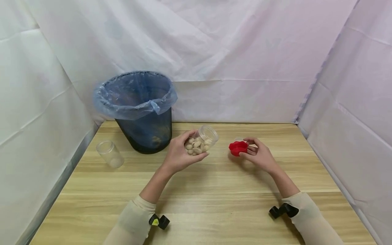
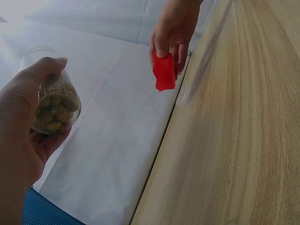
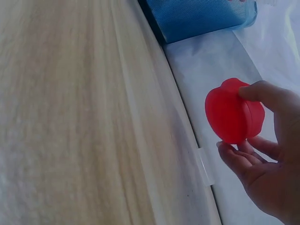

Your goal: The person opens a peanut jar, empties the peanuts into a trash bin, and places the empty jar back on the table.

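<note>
My left hand (image 1: pixel 180 153) grips a clear jar (image 1: pixel 209 133) round its side, and the jar leans to the right with its mouth up. Inside lie several pale nuts in shells (image 1: pixel 196 145), which look like pistachios; the left wrist view shows them heaped in the jar's lower end (image 2: pixel 55 110). To the right, my right hand (image 1: pixel 258 154) pinches a small red flower-shaped cup (image 1: pixel 238 148) between thumb and fingers, above the table. In the right wrist view the red cup (image 3: pixel 229 112) is turned on its side, and its inside cannot be made out.
A dark mesh bin (image 1: pixel 147 131) with a blue plastic liner (image 1: pixel 134 110) stands at the back left. Left of it, a second clear jar (image 1: pixel 110 154) stands on the wooden table (image 1: pixel 196 204). A clear flat piece (image 3: pixel 205 166) lies near the table's back edge. White cloth hangs behind.
</note>
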The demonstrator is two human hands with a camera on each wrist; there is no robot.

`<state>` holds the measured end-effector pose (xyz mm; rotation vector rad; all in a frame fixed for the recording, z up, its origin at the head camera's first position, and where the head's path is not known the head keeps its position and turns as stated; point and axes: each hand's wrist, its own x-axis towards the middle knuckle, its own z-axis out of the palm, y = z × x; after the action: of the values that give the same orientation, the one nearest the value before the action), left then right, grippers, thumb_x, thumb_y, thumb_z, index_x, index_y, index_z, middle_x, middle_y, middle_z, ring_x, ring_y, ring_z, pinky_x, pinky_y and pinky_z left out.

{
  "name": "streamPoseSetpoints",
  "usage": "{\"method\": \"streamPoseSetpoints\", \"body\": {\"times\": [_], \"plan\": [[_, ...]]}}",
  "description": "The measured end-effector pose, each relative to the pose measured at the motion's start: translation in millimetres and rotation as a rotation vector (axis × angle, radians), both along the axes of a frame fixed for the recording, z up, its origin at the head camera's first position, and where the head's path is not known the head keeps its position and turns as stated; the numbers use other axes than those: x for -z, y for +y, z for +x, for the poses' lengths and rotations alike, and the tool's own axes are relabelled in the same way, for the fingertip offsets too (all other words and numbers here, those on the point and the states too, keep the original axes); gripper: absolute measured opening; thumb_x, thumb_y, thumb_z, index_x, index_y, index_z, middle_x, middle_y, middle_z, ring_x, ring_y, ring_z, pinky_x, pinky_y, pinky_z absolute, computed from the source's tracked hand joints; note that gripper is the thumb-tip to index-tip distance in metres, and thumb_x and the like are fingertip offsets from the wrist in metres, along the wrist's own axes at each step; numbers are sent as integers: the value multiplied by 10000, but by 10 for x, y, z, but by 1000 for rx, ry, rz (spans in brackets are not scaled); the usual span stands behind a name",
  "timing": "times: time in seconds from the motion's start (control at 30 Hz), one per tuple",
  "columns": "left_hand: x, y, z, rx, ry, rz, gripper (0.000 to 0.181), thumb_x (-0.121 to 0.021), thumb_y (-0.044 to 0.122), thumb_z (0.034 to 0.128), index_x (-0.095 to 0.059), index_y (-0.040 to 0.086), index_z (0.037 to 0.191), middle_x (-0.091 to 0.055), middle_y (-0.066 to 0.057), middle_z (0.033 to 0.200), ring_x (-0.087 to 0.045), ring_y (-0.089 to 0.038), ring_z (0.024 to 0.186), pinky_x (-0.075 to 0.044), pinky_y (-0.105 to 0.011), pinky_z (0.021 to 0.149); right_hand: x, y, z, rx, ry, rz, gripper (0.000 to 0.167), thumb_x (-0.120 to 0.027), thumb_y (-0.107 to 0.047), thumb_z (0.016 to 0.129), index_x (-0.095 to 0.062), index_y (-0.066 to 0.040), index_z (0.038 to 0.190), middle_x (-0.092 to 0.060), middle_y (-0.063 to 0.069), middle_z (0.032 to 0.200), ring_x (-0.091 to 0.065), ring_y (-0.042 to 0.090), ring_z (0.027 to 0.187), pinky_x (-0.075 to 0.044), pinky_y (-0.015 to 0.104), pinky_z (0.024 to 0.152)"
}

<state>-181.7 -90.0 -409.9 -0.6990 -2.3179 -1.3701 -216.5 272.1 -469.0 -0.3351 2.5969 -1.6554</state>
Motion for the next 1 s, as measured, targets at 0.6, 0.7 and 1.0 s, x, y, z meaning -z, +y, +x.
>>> {"method": "streamPoseSetpoints", "body": {"times": [0.6, 0.7, 1.0], "plan": [[-12, -23, -1, 11, 1, 27, 777, -1002, 250, 758, -658, 26, 1417, -763, -137, 1238, -758, -253, 1057, -652, -412, 862, -24, 59, -27, 11, 49, -108, 526, -776, -164, 1013, -510, 21, 1428, -578, 33, 1367, -590, 115, 1224, -565, 144, 906], [-13, -29, -10, 5, 9, 24, 774, -1001, 258, 759, -661, 29, 1414, -765, -136, 1239, -758, -255, 1064, -650, -427, 872, -48, 55, -26, 22, 61, -117, 491, -774, -160, 1014, -534, 28, 1399, -589, 35, 1343, -581, 135, 1214, -575, 162, 857], [-24, -52, -19, -9, 3, 26, 777, -997, 271, 760, -658, 50, 1424, -766, -121, 1234, -758, -253, 1058, -648, -441, 861, -113, 21, -36, 8, 170, 54, 452, -806, -172, 991, -650, -52, 1398, -642, 124, 1345, -624, 128, 1157, -609, 170, 874]]}}
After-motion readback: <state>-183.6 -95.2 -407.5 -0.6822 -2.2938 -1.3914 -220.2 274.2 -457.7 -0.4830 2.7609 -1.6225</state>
